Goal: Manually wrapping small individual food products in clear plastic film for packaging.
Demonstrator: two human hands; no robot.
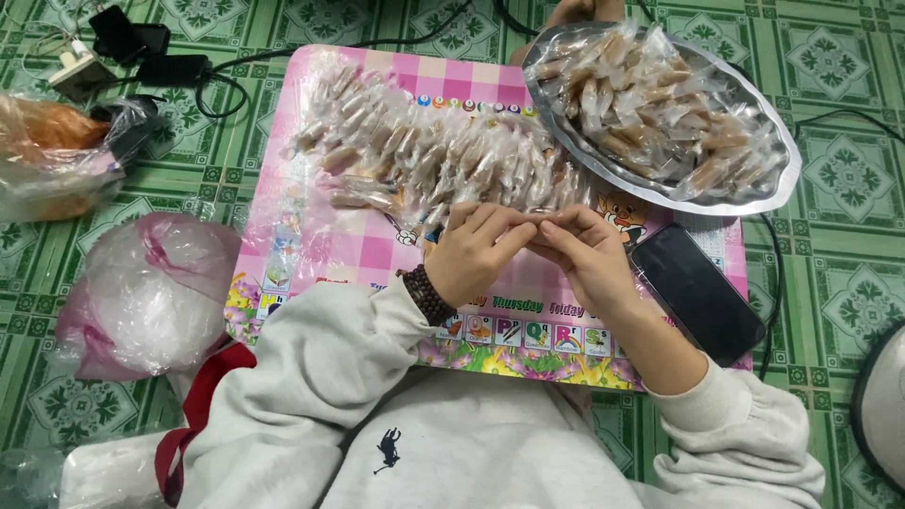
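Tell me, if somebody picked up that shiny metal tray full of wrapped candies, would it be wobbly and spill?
Probably a bit. The metal tray looks thin and shallow, so it might flex or tilt when lifted by one side. The wrapped candies are heaped above its rim, and their clear wrappers look slippery, so some would likely slide off. Heaped this full, it likely feels fairly heavy.

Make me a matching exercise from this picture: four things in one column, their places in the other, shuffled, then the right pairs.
Things:
1. black phone
2. metal tray of candies
3. pink plastic bag
4. power adapter

Places:
A. on the floor, left of the pink board
B. upper right, overlapping the board's edge
C. top left, on the green floor
D. on the board beside the right hand

Pairs: 1-D, 2-B, 3-A, 4-C
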